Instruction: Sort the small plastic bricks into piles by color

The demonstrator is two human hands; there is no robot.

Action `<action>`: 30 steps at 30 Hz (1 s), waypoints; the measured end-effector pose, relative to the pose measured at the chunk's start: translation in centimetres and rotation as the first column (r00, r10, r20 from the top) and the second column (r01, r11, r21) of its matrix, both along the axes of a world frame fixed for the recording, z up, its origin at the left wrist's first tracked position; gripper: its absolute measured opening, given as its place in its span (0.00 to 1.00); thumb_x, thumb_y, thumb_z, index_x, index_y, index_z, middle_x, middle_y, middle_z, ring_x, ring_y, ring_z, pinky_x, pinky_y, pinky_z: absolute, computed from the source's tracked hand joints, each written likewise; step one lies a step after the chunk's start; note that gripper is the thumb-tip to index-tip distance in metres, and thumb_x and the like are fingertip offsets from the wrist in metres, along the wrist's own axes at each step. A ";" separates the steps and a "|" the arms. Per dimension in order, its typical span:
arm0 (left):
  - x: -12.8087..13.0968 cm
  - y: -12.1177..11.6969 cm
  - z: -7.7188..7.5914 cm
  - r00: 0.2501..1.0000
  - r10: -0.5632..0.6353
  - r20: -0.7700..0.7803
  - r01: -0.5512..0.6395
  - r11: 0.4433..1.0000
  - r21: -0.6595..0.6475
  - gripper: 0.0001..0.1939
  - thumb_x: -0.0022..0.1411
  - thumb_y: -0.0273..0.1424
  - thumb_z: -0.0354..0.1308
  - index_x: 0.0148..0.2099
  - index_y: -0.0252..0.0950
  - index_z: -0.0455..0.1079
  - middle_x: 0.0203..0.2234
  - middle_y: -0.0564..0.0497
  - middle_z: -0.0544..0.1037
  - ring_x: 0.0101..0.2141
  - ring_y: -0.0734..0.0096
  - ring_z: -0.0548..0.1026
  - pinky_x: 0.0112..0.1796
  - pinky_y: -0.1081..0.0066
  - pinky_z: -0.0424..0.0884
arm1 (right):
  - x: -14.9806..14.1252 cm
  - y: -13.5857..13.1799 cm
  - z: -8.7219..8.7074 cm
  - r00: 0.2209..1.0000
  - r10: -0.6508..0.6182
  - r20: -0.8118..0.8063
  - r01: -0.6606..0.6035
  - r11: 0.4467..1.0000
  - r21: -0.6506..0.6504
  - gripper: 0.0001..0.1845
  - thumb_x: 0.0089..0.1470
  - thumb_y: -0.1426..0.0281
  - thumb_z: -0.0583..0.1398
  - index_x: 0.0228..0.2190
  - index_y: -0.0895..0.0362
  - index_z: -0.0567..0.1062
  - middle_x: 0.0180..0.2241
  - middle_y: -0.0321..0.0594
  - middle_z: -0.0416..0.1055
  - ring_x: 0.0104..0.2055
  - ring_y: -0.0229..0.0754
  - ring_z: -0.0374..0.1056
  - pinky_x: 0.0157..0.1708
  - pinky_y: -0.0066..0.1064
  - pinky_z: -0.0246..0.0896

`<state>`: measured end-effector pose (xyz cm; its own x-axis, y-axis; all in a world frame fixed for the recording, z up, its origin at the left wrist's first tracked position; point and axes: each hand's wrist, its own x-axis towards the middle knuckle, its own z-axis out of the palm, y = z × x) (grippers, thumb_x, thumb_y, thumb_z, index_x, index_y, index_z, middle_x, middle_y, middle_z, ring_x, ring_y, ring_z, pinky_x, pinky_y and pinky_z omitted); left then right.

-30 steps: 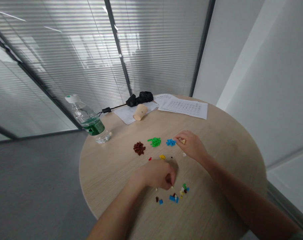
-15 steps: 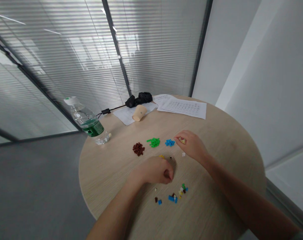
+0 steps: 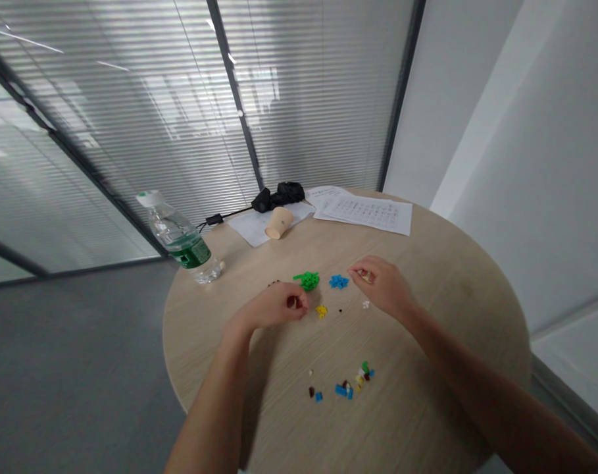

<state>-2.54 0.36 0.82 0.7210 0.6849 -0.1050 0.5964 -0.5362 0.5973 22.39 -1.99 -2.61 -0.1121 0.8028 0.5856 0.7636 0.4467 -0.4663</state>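
My left hand hovers over the brown bricks, hiding most of them. Its fingers are curled with the tips together; whatever is in them does not show. Right of it lie green bricks and a small yellow pile. My right hand is pinched just right of the blue bricks, with something pale partly seen behind its fingers. Below that hand are a few white pieces, and a tiny black piece lies between the hands. Nearer me sit mixed-colour bricks and blue bricks.
A water bottle stands at the table's left edge. A paper cup lies on its side at the back, by a black folded item with a cord and printed sheets. The round wooden table backs onto window blinds.
My left hand has moved left and farther from me, uncovering the yellow pile and covering most of the brown one. My right hand has hardly moved. The view has shifted slightly.
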 end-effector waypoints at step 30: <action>4.3 -1.4 -1.2 0.905 0.027 0.424 -0.193 0.915 0.355 0.08 0.62 0.31 0.54 0.38 0.35 0.73 0.31 0.48 0.73 0.32 0.73 0.69 0.34 0.73 0.65 | -1.9 -0.7 -0.4 0.686 0.108 -0.720 -0.588 0.666 -0.460 0.14 0.47 0.62 0.62 0.33 0.58 0.77 0.29 0.39 0.74 0.26 0.34 0.66 0.30 0.29 0.63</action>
<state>1.76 -1.00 -0.42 0.5599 0.6882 0.4615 0.4174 -0.7154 0.5604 20.50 -2.66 -2.98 -0.2970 0.9548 0.0155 0.0609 0.0351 -0.9975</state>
